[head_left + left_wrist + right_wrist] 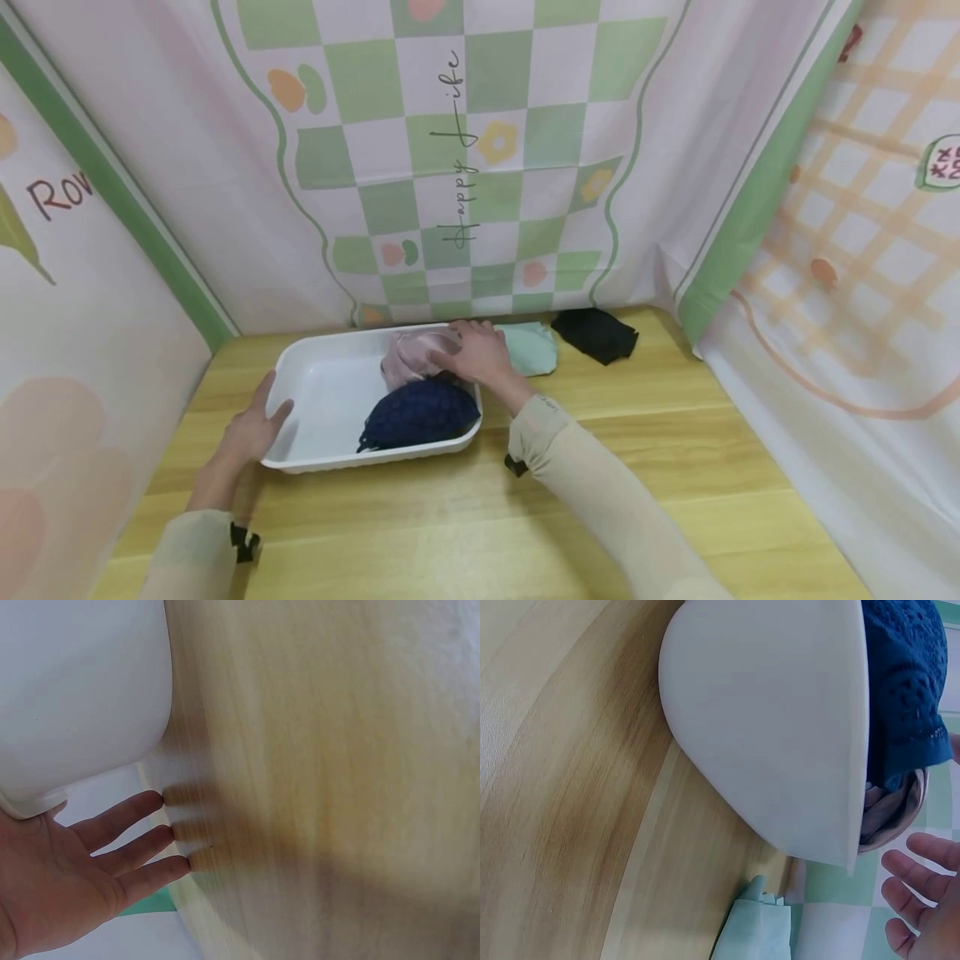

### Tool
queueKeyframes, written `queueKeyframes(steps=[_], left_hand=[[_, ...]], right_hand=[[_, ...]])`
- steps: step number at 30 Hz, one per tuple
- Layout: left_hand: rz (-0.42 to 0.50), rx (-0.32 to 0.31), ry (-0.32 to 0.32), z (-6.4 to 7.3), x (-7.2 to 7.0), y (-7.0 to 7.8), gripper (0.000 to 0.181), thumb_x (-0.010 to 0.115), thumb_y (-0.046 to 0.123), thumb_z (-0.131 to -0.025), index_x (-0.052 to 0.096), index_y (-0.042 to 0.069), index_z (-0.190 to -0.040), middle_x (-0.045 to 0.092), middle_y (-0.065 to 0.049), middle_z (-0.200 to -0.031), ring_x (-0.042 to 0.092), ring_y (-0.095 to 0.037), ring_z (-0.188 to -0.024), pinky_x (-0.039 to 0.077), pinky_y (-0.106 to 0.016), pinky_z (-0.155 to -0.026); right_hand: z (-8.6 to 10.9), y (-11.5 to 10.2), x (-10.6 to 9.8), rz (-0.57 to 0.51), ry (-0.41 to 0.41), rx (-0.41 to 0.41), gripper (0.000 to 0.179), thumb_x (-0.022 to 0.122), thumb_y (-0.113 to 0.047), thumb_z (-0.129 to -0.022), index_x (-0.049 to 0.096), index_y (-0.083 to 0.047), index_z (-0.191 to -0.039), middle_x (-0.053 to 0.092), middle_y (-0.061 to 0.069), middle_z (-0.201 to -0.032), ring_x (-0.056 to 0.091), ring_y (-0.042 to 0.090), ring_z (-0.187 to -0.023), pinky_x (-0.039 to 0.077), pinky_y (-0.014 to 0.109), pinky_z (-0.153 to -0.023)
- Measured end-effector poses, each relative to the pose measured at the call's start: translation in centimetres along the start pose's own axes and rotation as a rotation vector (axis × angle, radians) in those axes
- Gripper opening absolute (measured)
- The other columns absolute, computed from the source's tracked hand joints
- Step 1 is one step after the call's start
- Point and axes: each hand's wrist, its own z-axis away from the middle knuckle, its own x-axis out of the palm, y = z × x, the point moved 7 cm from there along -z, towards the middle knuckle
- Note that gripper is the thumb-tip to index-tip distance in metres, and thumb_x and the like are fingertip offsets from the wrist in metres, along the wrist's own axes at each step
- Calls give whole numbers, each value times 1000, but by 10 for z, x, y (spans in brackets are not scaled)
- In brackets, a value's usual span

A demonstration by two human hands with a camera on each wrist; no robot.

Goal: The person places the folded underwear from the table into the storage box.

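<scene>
A white tray point(322, 408) sits on the wooden table. In its right half lies a navy, eyelet-patterned folded bra point(420, 414), domed like a cup. Behind that is a shiny pink folded bra point(408, 357), partly covered by my right hand point(483, 357). That hand reaches over the tray's back right corner, its fingers spread and loosely bent beside the pink bra in the right wrist view. At the tray's left end is my left hand point(251, 433), thumb over the rim. Its other fingers point(127, 817) stretch straight below the rim, outside the tray.
A pale green folded cloth point(532, 350) lies on the table just right of the tray. Further right is a black folded cloth point(596, 335). A printed curtain point(495, 183) hangs along the table's back edge, with more curtains at both sides.
</scene>
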Motion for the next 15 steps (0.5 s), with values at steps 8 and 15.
queueKeyframes(steps=[8,15], left_hand=[[4,-1,-1,0,0,-1,80,22,60,-104,-17,15,-159,23,-45,-151,40,-66,-128,41,-70,-103],[3,4,2,0,1,-1,81,20,62,-103,-16,15,-159,23,-45,-150,38,-67,-128,39,-72,-104]], right_hand=[[0,5,-4,-53,16,0,75,51,-74,-88,55,-20,-141,65,5,-132,55,31,-121,42,51,-106],[2,9,-6,-74,13,15,74,50,-73,-89,55,-19,-140,65,6,-129,56,32,-119,42,51,-105]])
